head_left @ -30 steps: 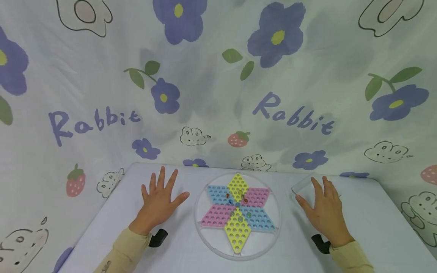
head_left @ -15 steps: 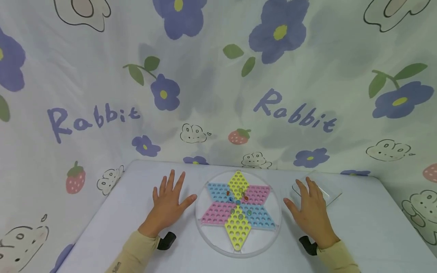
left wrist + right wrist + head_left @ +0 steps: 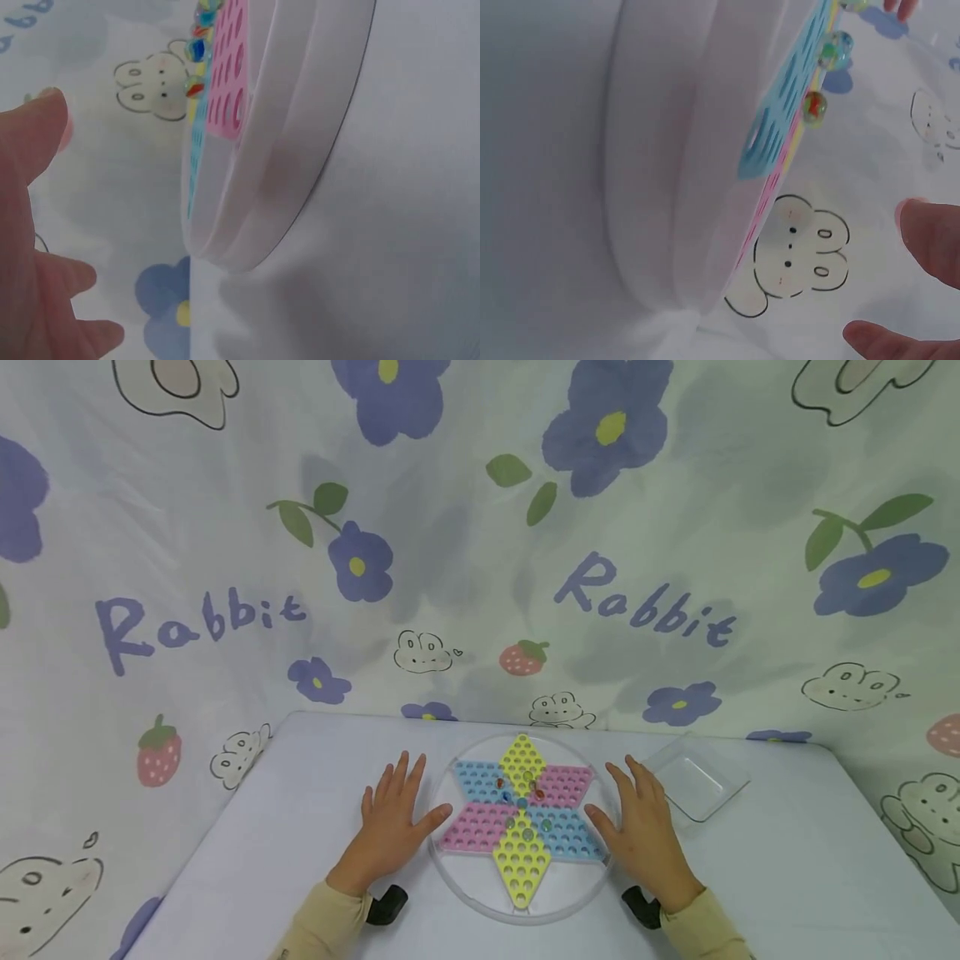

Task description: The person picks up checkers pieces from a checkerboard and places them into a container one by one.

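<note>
A round Chinese checkers board with a yellow, pink and blue star lies on the white table. Several glass marbles sit in holes around its middle. My left hand hovers at the board's left rim, fingers spread and holding nothing. On the opposite side, my right hand hovers by the right rim, its fingers apart and its thumb over the edge. In the left wrist view the thumb stands clear of the board's thick white side. The right wrist view has marbles standing above the blue and pink holes.
Behind the right hand sits a clear plastic tray. A patterned curtain hangs along the far edge of the white table. Black wrist mounts show beneath both wrists.
Both hands have moved inward to the board, the left one rightward and the right one leftward. The right hand has come off the front of the clear tray, which now shows fully.
</note>
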### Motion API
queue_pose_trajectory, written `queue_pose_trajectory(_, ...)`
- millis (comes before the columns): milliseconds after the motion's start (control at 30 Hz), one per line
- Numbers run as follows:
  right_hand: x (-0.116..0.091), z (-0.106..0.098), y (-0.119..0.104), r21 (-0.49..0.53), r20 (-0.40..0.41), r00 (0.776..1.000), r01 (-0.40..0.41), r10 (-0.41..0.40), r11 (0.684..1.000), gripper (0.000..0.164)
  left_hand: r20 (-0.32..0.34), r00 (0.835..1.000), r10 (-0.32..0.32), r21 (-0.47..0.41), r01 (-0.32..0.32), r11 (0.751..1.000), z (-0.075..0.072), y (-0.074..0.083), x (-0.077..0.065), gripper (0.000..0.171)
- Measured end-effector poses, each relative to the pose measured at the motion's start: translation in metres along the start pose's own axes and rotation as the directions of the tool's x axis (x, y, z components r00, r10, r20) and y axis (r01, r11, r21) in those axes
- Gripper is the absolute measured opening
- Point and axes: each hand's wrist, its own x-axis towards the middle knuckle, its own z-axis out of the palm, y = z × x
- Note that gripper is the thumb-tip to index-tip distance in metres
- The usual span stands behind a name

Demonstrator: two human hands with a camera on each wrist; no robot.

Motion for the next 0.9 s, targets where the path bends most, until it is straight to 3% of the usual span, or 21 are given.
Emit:
queue_pose_trajectory(667,0.002,0.025,-0.029,0.088,0.056,0.998,-0.013,0.008,0.996,0.062,0.109,0.994,0.029,-0.054,-0.023,0.998,0.025,-0.001,-0.002,0.103)
queue_pose_trajectory(900,0.002,0.030,-0.035,0.056,0.086,0.996,-0.032,0.028,0.998,0.056,0.141,0.990,0.027,-0.050,-0.020,0.999,0.032,-0.005,-0.001,0.113)
